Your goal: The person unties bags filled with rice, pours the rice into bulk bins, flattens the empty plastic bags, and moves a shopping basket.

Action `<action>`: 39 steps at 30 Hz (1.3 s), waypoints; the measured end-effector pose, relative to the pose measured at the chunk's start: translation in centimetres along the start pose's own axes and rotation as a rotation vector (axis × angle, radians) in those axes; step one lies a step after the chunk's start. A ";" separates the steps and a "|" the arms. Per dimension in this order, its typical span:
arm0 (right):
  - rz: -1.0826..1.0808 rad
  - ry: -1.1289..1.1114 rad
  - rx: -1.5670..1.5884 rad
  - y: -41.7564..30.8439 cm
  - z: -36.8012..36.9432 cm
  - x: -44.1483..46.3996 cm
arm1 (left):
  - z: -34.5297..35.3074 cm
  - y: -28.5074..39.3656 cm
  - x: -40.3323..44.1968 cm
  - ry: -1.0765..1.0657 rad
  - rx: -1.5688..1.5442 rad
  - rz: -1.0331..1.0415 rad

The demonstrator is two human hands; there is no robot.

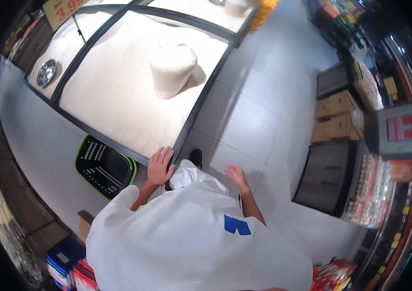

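Note:
My left hand [160, 166] lies flat with fingers stretched out over the near corner of a dark-framed bin [182, 137]. It touches the frame and holds nothing. Fine white, rice-like grain [113, 87] fills this bin. A pale tub-shaped container [172, 68] stands in the grain, away from both hands. My right hand [236, 175] hangs over the floor on my right, fingers loosely bent and apart, with nothing seen in it. Just left of my left hand, a black basket with a green rim [132, 169] is on the floor.
A metal bowl [46, 72] rests in the left compartment, near a price sign [62, 12]. Cardboard boxes [334, 119], a dark cabinet [325, 177] and egg trays [366, 186] line the right side. Blue packages [65, 262] stand at lower left. Tiled floor [249, 116] runs between.

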State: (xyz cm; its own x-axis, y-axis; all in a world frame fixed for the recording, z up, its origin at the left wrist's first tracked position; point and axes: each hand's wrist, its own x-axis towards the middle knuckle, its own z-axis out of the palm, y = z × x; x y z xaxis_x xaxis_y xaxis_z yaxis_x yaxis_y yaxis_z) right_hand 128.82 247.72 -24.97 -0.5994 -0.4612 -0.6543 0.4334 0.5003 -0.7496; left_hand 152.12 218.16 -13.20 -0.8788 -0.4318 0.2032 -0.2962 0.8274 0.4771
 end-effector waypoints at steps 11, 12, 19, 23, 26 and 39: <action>-0.779 -0.318 -0.204 -39.1 5.3 18.5 | 0.1 2.3 7.5 0.232 0.096 -0.406; -0.852 -0.348 -0.252 -42.0 7.6 19.1 | -0.3 2.9 10.4 0.319 0.064 -0.446; -1.483 -0.676 -0.568 -55.4 19.2 23.5 | -1.5 2.4 32.9 0.844 -0.100 -0.621; -1.584 -0.893 -0.696 -56.2 20.9 27.7 | -1.5 -0.6 39.5 0.904 0.095 -0.762; -1.436 -1.099 -0.705 -56.7 21.3 29.1 | -1.7 -1.2 41.4 0.908 0.190 -0.872; -1.591 -1.368 -0.909 -59.3 23.6 30.3 | -1.6 -1.6 43.8 0.989 0.274 -1.017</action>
State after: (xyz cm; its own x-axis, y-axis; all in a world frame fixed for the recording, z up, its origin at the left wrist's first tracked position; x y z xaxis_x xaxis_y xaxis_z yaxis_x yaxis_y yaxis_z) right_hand 100.86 186.78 -2.73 0.7918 -0.5500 0.2657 -0.3159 -0.7411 -0.5925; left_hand 114.69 197.36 -3.73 0.3329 -0.8373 0.4337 -0.7847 0.0090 0.6198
